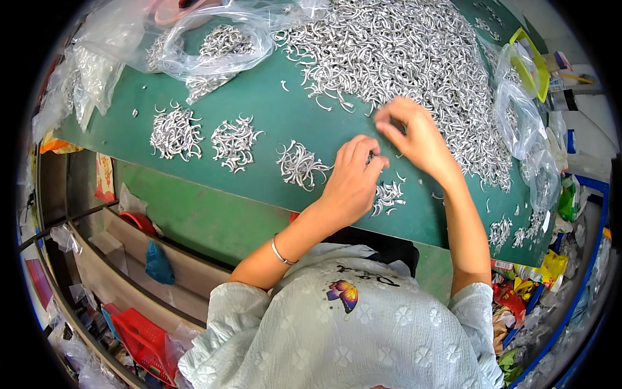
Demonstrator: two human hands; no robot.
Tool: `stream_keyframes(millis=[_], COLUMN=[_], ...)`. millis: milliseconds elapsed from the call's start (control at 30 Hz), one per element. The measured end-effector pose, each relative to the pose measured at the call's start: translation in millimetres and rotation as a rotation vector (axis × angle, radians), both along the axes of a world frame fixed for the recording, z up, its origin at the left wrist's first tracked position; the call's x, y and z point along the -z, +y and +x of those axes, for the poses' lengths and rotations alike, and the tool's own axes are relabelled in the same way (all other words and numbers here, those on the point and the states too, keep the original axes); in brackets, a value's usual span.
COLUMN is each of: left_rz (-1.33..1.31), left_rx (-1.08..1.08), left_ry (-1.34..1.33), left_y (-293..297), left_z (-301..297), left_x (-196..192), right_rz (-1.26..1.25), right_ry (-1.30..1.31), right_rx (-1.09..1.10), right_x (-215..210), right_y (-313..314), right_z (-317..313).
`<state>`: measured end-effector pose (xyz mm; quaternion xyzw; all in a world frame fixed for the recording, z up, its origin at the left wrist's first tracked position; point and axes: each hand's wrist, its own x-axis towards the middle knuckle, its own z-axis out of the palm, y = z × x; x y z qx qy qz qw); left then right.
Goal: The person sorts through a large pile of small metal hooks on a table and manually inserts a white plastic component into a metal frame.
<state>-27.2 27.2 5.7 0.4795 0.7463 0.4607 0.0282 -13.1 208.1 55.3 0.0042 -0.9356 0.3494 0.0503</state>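
Small curved silvery metal pieces (395, 52) form a wide heap at the far side of the green tabletop. My right hand (414, 133) is at the heap's near edge, thumb and fingers bent together; slight blur hides what they hold, if anything. Lower and to the left, my left hand (353, 181) has its fingers curled toward the thumb, and its contents are hidden. A small pile of pieces (387, 196) lies just beside and below it. Three separate little piles line up to the left: one near my wrist (300, 165), a middle one (234, 144) and a far-left one (176, 133).
Clear plastic bags with pieces lie at the back left (220, 61) and right edge (518, 117). A yellow-green basket (531, 61) stands at the far right. Scattered pieces (502, 233) lie near the front right corner. Below the table are a wooden shelf (129, 259) and a red basket (142, 340).
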Motion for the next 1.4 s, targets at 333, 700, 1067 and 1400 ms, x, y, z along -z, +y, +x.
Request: stream_keyframes(millis=[333, 700, 1067, 1400], left_rz=[-0.023, -0.043, 0.023, -0.092], left_rx=[0.100, 0.113, 0.123, 0.120], left_ry=[0.043, 0.038, -0.108, -0.006], left_y=[0.1, 3.1, -2.7, 0.5], left_z=[-2.7, -1.2, -2.8, -4.5], left_x=[7.1, -6.6, 4.7, 2.2], right_rz=[0.575, 0.582, 0.164, 0.344], right_ry=[0.293, 0.242, -0.036, 0.033], right_rx=[0.076, 0.123, -0.038, 0.104], right_x=[11.3, 23.6, -1.5, 3.3], right_y=[10.0, -10.3, 4.2, 17.6], right_z=[-16.8, -30.7, 29.2, 65.0])
